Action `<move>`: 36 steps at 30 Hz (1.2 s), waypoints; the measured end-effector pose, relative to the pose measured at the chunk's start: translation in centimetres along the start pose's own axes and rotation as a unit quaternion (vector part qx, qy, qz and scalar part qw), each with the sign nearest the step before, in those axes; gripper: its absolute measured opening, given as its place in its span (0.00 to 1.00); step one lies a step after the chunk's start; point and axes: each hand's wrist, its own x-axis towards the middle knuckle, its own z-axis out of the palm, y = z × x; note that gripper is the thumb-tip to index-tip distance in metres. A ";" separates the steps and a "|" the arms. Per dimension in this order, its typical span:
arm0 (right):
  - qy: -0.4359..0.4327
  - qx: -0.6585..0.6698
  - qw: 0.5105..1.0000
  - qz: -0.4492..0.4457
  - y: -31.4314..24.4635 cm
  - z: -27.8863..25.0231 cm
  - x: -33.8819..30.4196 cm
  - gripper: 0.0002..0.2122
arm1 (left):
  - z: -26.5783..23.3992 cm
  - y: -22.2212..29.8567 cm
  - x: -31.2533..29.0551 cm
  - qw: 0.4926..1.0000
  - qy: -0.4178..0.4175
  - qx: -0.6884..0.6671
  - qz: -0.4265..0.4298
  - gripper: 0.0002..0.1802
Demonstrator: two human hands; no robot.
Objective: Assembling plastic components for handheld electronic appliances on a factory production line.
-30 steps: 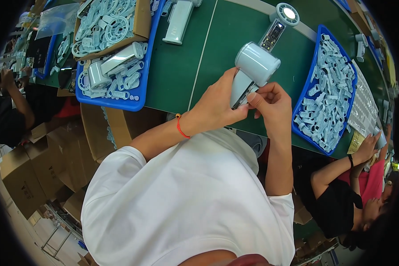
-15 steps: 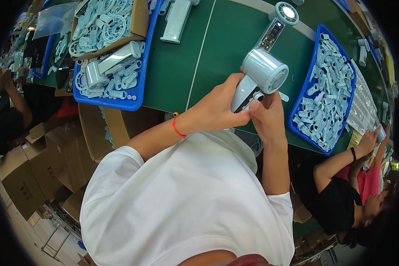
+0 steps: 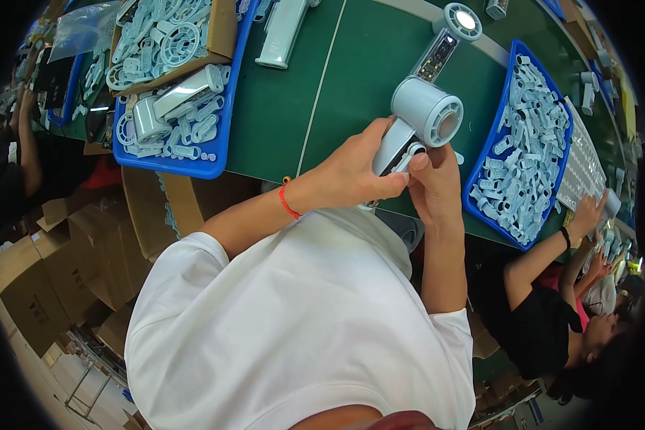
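Note:
Both my hands hold a pale blue handheld fan [image 3: 428,107] over the near edge of the green table. Its round head points away from me, and the handle's open side shows a dark slot. My left hand [image 3: 351,166] is closed round the handle from the left. On the right, my right hand [image 3: 436,188] supports the fan from below, its thumb at a small rounded part [image 3: 413,153] at the handle. The fan hides most of the right fingers. Just beyond lies a second fan [image 3: 437,57] with its circuit board exposed.
A blue tray [image 3: 223,143] at left holds pale plastic parts and a cardboard box [image 3: 223,36] of rings. Another blue tray [image 3: 470,188] of small parts stands at right. A pale casing [image 3: 282,39] lies between. A co-worker's hand [image 3: 586,216] works at far right.
The held fan has tilted slightly, and my right thumb has risen a little against the small part. At far right the co-worker's hands have shifted.

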 end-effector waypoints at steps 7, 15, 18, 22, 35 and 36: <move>0.045 -0.001 0.999 -0.024 0.8 0.6 -0.1 0.38 | 0.0 -1.0 0.4 1.000 0.009 -0.006 0.006 0.31; 0.004 -0.038 0.998 -0.053 0.2 0.6 -0.2 0.40 | -0.5 -1.1 0.1 0.998 -0.013 -0.030 0.052 0.36; -0.002 -0.013 0.999 -0.041 0.2 0.5 0.1 0.40 | -0.6 0.0 0.2 1.000 -0.007 0.028 0.008 0.38; 0.016 0.012 0.999 -0.032 0.2 0.9 -0.4 0.40 | -0.3 -0.7 0.1 0.994 0.013 0.081 0.074 0.38; 0.055 -0.144 0.983 -0.098 -0.2 2.9 0.1 0.33 | 0.1 -1.9 0.0 0.873 0.125 0.355 0.310 0.43; 0.011 -0.201 0.959 -0.200 0.4 2.1 0.0 0.31 | -0.6 -1.6 -0.3 0.861 0.181 0.347 0.326 0.41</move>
